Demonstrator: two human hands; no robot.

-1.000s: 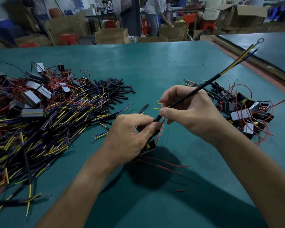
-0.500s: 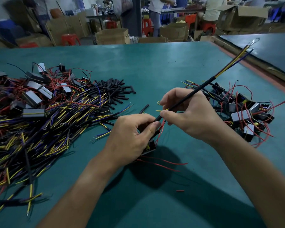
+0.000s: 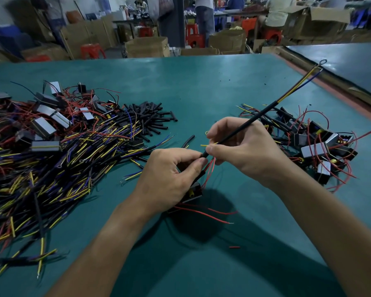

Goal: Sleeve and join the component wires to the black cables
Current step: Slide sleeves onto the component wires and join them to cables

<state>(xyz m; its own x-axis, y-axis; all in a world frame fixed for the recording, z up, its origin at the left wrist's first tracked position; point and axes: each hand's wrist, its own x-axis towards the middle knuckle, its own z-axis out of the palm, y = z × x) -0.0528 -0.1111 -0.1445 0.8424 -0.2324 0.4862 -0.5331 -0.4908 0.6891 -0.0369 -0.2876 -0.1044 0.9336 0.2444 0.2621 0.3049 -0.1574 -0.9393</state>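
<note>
Gripping black component [image 3: 194,192] in curled left hand [image 3: 167,181] over green table [image 3: 201,86], thumb and forefinger pinched on its red wires [image 3: 209,167]. Pinching black cable [image 3: 244,125] near lower end with right hand [image 3: 242,151]; slanted up-right, lower end meeting red wires between hands.

table [image 3: 201,82]: cable pile [image 3: 51,168] left | sleeve pieces [image 3: 150,118] behind its right end | component heap [image 3: 315,144] right | stray sleeve [image 3: 189,140] between

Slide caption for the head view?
Left hand grips a black component; right hand pinches a long black cable beside thin red wires.
</note>
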